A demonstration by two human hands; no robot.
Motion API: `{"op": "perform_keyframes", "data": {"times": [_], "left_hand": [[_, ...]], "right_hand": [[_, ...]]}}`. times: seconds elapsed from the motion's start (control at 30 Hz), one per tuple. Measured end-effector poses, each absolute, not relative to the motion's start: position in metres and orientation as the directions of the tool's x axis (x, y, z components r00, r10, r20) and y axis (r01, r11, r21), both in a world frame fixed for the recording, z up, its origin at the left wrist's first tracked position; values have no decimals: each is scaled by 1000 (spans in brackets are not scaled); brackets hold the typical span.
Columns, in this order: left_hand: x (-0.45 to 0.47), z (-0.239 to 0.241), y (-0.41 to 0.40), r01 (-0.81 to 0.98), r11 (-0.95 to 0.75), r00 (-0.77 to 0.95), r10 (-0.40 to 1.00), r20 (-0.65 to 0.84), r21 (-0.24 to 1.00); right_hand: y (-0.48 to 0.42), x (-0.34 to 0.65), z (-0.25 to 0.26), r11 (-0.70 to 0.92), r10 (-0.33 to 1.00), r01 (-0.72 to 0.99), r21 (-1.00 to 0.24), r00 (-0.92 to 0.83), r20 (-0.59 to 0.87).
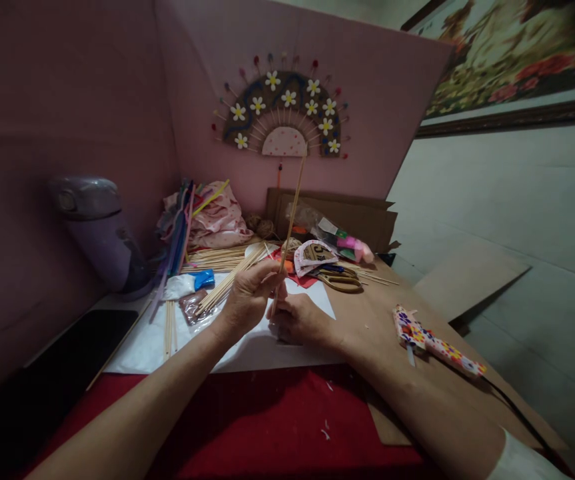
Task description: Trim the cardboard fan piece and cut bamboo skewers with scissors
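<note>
Left hand [251, 293]: pinching stick [294, 207] (near upright) | right hand [304, 319]: curled below, by stick's foot, grip unclear

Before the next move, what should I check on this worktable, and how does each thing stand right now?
1. Wooden stick gripped: ok, the left hand holds it nearly upright.
2. Right hand gripping the stick's lower end: cannot tell; it is close by, but its fingertips are unclear.
3. Scissors apart from both hands: ok, they lie beyond the right hand.
4. Glue gun cool: cannot tell; it lies on its side, off to the right.
5. Red cloth free of scraps: not ok, white scraps lie on it.
</note>
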State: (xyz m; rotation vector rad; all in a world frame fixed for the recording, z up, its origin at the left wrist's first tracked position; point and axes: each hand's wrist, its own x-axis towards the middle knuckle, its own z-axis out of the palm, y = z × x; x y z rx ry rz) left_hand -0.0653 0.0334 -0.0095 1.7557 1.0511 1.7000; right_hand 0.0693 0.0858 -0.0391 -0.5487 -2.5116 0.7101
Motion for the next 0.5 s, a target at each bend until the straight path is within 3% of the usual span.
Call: {"op": "perform_keyframes", "data": {"times": [0.3,0.5], "left_hand": [[-66,-11,33,260,-581,-87,781,618,771],[-66,-10,34,240,-559,-79,803,590,793]], "right_hand": [[82,69,-39,840,449,226,-493,-799,399],[87,73,-38,714,475,176,-677,-832,285]]}}
